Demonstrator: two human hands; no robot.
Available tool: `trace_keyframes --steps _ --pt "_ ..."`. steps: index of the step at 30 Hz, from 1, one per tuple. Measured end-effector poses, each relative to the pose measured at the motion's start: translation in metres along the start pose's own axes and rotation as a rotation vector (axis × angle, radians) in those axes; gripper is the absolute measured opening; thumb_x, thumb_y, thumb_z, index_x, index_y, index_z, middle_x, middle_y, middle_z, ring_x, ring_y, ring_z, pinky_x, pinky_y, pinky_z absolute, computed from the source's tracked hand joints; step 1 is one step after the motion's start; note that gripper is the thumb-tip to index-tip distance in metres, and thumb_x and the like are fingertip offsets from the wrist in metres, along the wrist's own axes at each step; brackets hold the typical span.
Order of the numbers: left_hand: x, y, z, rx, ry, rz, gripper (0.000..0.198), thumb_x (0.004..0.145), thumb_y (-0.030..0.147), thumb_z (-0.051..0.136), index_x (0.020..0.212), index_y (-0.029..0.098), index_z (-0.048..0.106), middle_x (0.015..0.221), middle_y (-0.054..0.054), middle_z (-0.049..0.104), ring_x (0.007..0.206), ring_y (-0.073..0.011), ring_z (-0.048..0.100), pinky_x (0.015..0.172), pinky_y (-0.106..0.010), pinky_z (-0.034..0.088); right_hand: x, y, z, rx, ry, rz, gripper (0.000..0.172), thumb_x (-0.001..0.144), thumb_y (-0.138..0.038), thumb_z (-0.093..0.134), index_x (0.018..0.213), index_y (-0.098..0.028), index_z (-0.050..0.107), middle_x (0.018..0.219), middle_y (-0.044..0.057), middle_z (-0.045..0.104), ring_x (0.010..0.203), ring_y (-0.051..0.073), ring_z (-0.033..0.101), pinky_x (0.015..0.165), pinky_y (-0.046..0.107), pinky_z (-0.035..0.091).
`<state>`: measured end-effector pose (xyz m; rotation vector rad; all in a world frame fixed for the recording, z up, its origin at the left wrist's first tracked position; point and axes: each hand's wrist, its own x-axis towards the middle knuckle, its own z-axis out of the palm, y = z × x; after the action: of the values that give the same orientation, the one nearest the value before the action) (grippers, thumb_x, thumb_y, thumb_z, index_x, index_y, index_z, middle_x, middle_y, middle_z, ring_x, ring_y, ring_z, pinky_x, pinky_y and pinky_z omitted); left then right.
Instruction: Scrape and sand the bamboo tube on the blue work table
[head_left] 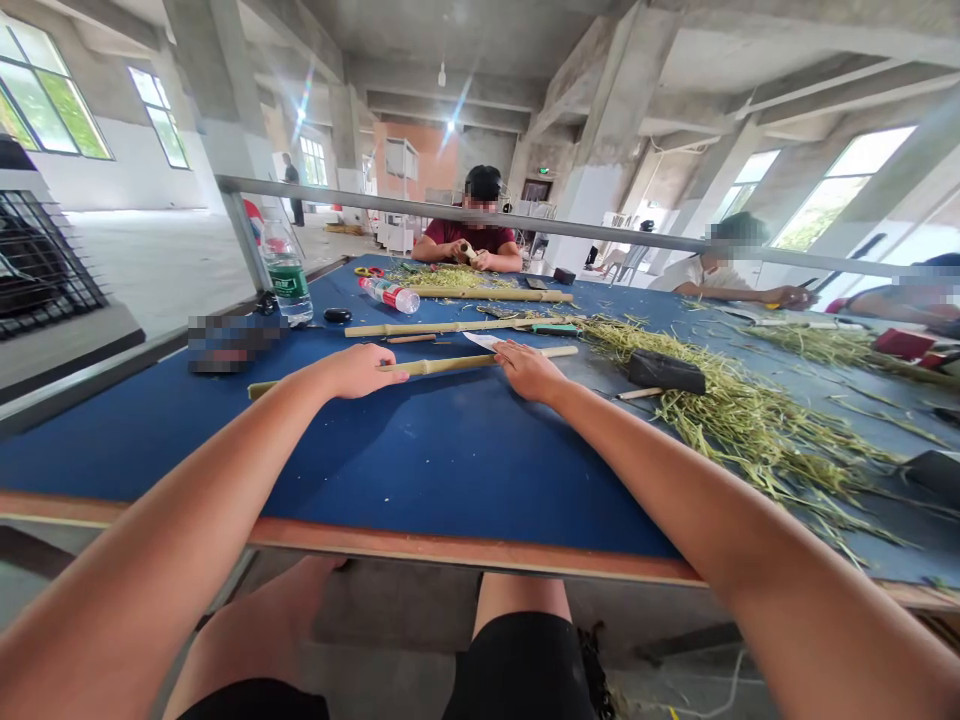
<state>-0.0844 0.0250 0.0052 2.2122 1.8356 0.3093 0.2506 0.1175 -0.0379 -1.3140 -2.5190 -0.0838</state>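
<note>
We've got the bamboo cane [450, 362] lying across the blue surface [375, 470] at 12 o'clock, L grip [352, 370] curled round it, R grip [529, 370] spread over its far end, & if it rolls or slips, our fingers could catch the knife [551, 328] just beyond at 1 o'clock.
</note>
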Motion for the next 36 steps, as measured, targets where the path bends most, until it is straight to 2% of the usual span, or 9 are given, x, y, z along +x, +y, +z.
trace_keyframes --steps 7,16,31,36 --pt "0.002 -0.002 0.001 0.014 -0.01 0.002 0.059 0.079 0.079 0.051 0.088 0.024 0.069 0.08 -0.005 0.071 0.069 -0.0202 0.061 0.06 -0.029 0.034 -0.002 -0.016 -0.003 0.053 0.011 -0.135 0.053 0.108 -0.035 0.03 0.152 -0.013 0.049 0.158 0.01 0.048 0.149 0.021 0.039 0.126 0.039 0.026" --pt "-0.002 0.001 0.0 0.0 -0.006 0.008 0.058 0.08 0.079 0.052 0.088 0.024 0.07 0.076 -0.005 0.07 0.066 -0.0203 0.061 0.058 -0.03 0.034 0.003 0.01 0.0 -0.002 0.016 -0.027 0.049 0.107 -0.033 0.034 0.15 -0.02 0.052 0.156 0.006 0.051 0.147 0.024 0.043 0.124 0.043 0.031" --pt "-0.005 0.008 -0.003 -0.023 -0.012 -0.01 0.051 0.078 0.073 0.058 0.083 0.023 0.067 0.077 -0.004 0.069 0.067 -0.0188 0.058 0.059 -0.029 0.033 0.002 0.007 0.003 -0.06 0.019 -0.051 0.05 0.107 -0.038 0.035 0.148 -0.015 0.053 0.154 0.013 0.053 0.144 0.028 0.046 0.121 0.044 0.032" --pt "-0.002 0.002 -0.002 -0.016 -0.018 0.005 0.053 0.079 0.075 0.055 0.083 0.023 0.067 0.075 -0.004 0.068 0.066 -0.0187 0.058 0.058 -0.029 0.033 0.001 0.002 0.001 -0.063 0.016 -0.042 0.048 0.107 -0.039 0.036 0.145 -0.015 0.055 0.149 0.014 0.057 0.14 0.029 0.05 0.118 0.046 0.035"
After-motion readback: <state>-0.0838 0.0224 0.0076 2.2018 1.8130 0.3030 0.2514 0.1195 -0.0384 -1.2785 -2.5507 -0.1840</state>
